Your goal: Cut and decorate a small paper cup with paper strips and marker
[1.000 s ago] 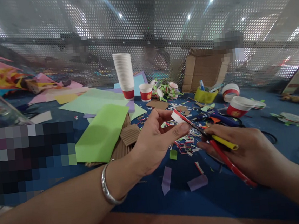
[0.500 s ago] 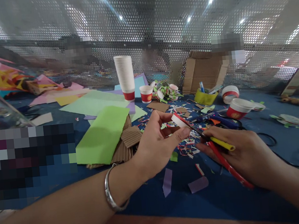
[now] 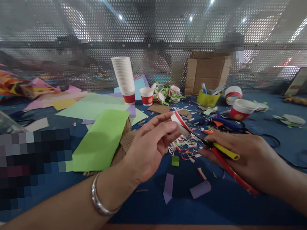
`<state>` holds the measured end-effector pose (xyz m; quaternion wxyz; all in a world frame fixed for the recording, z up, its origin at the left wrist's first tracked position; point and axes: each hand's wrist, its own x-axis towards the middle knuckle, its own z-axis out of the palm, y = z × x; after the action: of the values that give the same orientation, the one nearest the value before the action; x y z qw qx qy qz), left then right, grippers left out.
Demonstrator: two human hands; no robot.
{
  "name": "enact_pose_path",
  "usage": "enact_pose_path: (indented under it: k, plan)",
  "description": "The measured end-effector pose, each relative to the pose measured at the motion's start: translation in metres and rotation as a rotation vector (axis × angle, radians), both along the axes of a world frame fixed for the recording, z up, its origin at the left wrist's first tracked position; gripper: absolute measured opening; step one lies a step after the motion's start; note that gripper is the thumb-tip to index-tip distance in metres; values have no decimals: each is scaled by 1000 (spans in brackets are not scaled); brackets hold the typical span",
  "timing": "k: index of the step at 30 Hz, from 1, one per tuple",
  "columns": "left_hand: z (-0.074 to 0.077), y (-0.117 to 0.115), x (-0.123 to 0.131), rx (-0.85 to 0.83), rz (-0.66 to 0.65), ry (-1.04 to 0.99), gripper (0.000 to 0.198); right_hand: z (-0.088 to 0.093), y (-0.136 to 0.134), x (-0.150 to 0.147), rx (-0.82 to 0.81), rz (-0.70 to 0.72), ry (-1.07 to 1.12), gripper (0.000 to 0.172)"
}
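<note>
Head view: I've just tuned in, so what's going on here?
The person's left hand holds a small red-and-white piece. The right hand grips scissors, their blades at the piece's edge. Cut scraps litter the blue table below, and a tall cup stack stands behind.

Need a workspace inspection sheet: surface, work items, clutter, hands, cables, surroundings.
Surface: blue tabletop.
Work items: short, curved red-and-white paper piece; dark-bladed scissors with red and yellow handles, blades at the piece.
Clutter: small multicoloured paper scraps; flat bright-green paper sheet; tall stack of white paper cups.
Hands: left hand holds the piece; right hand holds the scissors.
Cables: thin black cable, right side.
Surroundings: grey perforated screen behind.
</note>
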<state>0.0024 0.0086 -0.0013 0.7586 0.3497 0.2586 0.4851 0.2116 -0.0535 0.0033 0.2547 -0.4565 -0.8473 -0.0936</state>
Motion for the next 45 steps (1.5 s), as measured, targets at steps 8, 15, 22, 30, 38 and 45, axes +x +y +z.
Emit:
enact_pose_path:
  k: [8,15,22,30,38,45]
  plan:
    - [-4,-4,-1,86,-66,40,24,-4,0,5,-66,-19,102,39]
    - [-7,-5,3,156,-30,53,27,-5,1,3,-111,-6,153,30]
    - [-9,-4,0,132,-69,120,30,-6,2,3,-158,-3,160,24]
    - [-12,-4,4,140,-41,117,28,-7,1,5,-161,-45,130,30]
    - [-16,-8,4,249,-3,149,28,-4,1,-1,-164,-48,131,32]
    - [-14,-8,3,214,-74,181,31,-5,0,-1,-163,-47,121,30]
